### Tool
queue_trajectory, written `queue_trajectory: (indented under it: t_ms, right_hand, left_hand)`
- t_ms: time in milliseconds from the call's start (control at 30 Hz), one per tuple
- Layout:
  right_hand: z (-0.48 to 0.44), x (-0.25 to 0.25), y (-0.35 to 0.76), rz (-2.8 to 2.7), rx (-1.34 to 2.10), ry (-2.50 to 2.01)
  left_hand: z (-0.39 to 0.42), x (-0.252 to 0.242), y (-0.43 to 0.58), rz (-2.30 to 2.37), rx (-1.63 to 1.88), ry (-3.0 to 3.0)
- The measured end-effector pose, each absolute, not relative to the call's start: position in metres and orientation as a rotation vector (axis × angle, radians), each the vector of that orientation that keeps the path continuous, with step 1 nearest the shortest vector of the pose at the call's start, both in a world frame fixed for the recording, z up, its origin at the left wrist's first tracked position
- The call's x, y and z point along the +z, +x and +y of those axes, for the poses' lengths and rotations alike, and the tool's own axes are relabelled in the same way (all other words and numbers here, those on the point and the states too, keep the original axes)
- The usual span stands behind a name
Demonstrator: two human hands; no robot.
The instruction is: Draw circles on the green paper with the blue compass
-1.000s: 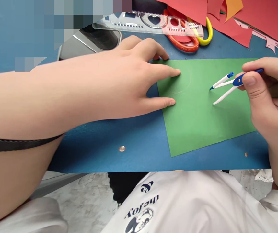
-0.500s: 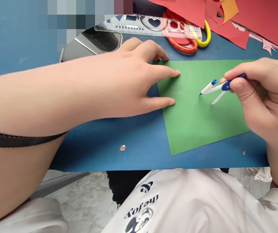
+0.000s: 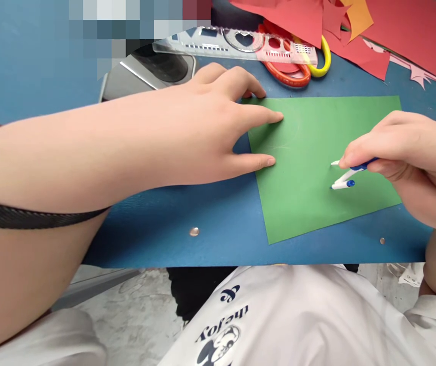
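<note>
A green sheet of paper (image 3: 309,152) lies on the blue table (image 3: 210,223). My left hand (image 3: 218,127) rests flat on the sheet's left edge, fingers stretched out and spread. Over the right part of the sheet, my right hand (image 3: 401,157) is closed round the top of a white and blue compass (image 3: 345,178). The compass legs point left and down onto the paper, and my fingers hide its hinge.
At the back lie a clear stencil ruler (image 3: 241,43), orange and yellow scissors (image 3: 298,71), and red and orange paper scraps (image 3: 393,30). A grey device (image 3: 153,71) sits behind my left hand. The table's front edge runs just above my white shirt.
My right hand turned over and dropped toward me, swinging the compass round. My left hand and the green sheet stayed put.
</note>
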State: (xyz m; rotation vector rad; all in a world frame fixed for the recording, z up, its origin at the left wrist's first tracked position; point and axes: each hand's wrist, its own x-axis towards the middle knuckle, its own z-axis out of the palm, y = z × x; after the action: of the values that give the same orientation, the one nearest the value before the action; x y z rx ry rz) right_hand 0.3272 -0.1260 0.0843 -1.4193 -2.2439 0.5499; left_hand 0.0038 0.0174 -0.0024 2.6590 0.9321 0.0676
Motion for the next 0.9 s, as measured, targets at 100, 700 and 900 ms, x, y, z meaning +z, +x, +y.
queue_trajectory:
  t_ms: [100,700,900]
  right_hand:
    - [-0.125,0.084,0.329,-2.251,0.56,-1.342]
    - [-0.081,0.073,0.319,-2.32,0.0,-1.232]
    - [-0.088,0.103,0.327,-2.44,-0.123,-1.532]
  left_hand:
    - [0.018,-0.003,0.004,0.93,0.075,2.645]
    - [0.016,0.004,0.015,0.943,-0.001,2.693]
    - [0.016,0.003,0.015,0.92,-0.05,2.697]
